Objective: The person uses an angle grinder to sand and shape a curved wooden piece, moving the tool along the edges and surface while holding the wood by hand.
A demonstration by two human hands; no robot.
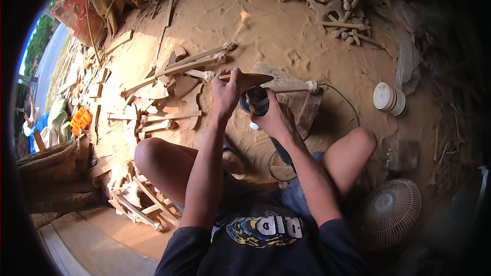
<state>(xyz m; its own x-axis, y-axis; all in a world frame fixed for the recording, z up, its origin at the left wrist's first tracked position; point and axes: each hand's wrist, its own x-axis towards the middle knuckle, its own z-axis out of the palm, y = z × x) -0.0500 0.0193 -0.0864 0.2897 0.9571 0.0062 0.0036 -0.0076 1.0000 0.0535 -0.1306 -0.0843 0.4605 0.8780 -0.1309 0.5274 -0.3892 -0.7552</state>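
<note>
My left hand (227, 88) is closed on a flat, pointed wooden piece (254, 78), whose tip points right. Just below it, my right hand (276, 117) grips the dark round head of a corded power tool that looks like an angle grinder (254, 101). The tool's dark body (283, 154) runs back under my right forearm. The wooden piece and the tool's head are close together; whether they touch I cannot tell. Behind them a wooden stick with a knobbed end (296, 87) lies across a worn block (307, 106).
Carved sticks and flat wooden pieces (174, 115) lie on the dusty ground to the left. More piles sit at the far right (340, 10) and beside my left knee (138, 199). A white tub (384, 96), a fan (394, 209) and a dark cord (348, 102) are on the right.
</note>
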